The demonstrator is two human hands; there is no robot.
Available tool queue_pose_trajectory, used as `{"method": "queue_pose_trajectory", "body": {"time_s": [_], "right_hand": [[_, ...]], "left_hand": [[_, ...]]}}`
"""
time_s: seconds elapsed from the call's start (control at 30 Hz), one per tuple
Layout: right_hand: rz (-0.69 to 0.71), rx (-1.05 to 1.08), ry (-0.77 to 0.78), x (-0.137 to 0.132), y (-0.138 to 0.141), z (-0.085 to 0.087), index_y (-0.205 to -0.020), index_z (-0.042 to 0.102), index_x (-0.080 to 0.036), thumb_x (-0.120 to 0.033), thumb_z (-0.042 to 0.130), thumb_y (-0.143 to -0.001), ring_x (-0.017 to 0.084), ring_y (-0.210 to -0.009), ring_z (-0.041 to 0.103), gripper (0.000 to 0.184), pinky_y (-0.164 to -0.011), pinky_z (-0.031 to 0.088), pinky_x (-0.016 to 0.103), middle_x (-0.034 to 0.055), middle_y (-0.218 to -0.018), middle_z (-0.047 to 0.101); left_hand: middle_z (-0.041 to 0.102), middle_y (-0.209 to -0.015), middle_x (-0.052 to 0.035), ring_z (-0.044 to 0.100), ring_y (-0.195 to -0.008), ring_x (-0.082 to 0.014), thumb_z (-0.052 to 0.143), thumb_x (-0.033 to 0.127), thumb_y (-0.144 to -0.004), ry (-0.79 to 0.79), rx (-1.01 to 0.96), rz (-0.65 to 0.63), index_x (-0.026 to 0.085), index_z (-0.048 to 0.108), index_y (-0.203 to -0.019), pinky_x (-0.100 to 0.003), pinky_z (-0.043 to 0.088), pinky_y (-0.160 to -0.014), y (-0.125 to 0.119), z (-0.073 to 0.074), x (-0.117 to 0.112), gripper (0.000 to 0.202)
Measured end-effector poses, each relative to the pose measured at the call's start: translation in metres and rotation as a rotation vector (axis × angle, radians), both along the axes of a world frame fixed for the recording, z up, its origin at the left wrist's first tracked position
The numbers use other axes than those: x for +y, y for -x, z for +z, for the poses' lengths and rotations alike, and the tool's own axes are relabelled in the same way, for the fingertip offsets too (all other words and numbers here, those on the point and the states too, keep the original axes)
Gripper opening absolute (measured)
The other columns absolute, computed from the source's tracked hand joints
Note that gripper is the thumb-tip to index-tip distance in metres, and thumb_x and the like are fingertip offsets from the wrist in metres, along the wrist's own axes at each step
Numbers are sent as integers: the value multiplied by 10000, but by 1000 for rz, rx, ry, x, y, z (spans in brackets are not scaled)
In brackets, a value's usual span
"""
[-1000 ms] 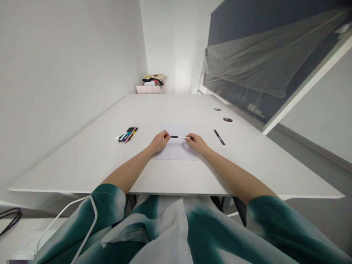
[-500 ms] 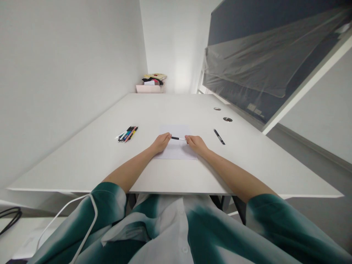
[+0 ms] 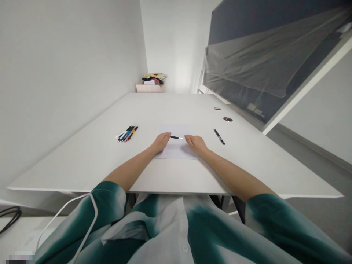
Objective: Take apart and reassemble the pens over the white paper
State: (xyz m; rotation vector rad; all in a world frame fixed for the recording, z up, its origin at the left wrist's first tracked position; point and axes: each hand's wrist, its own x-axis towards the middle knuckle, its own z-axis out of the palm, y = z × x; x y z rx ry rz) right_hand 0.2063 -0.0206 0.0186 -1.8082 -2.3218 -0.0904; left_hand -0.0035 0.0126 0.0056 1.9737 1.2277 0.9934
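Centrally, a pen [image 3: 177, 138] sat over a paper sheet [image 3: 176, 151], between the left hand [image 3: 161, 142] and right hand [image 3: 195, 143], fingertips at its ends; whether either hand gripped it couldn't be told.

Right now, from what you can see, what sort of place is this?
Probably a small office or study room: a long white desk holds a group of pens and a sheet of paper, with cable grommets in its top.
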Motion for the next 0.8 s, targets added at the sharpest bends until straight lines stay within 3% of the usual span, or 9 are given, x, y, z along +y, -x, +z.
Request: {"method": "queue_pose_trajectory", "body": {"time_s": [0.1, 0.27, 0.6, 0.8], "right_hand": [[-16, -2, 7, 0, -2, 1, -968, 667, -186, -391, 193, -1046, 196, -828, 650, 522, -653, 327, 268, 90, -906, 732], [-31, 25, 14, 3, -7, 0, -948, 665, -188, -384, 196, -1044, 189, -812, 640, 518, -643, 310, 270, 83, -896, 728], [21, 140, -13, 5, -12, 0, -894, 665, -188, -394, 309, -1021, 182, -750, 613, 430, -622, 306, 267, 70, -820, 708], [198, 249, -50, 9, -15, -5, -991, 687, -176, -328, 424, -987, 168, -867, 606, 303, -747, 392, 244, 78, -976, 687]], "left_hand": [[474, -631, 6, 450, -624, -145, 288, 417, -962, -4, -63, -13, 202, 456, -671, -280, 384, -616, 2, 0, -1, 399], [589, -801, 0, 521, -747, -149, 499, 283, -851, -104, -20, -47, 198, 561, -937, -277, 424, -707, 6, -1, -1, 137], [608, -817, -16, 535, -774, -162, 442, 303, -893, -129, 150, -40, 185, 570, -904, -301, 437, -757, 6, 2, -4, 174], [542, -697, -2, 511, -716, -166, 362, 337, -933, -149, 198, -22, 198, 506, -745, -298, 417, -717, 5, -1, 0, 274]]}}
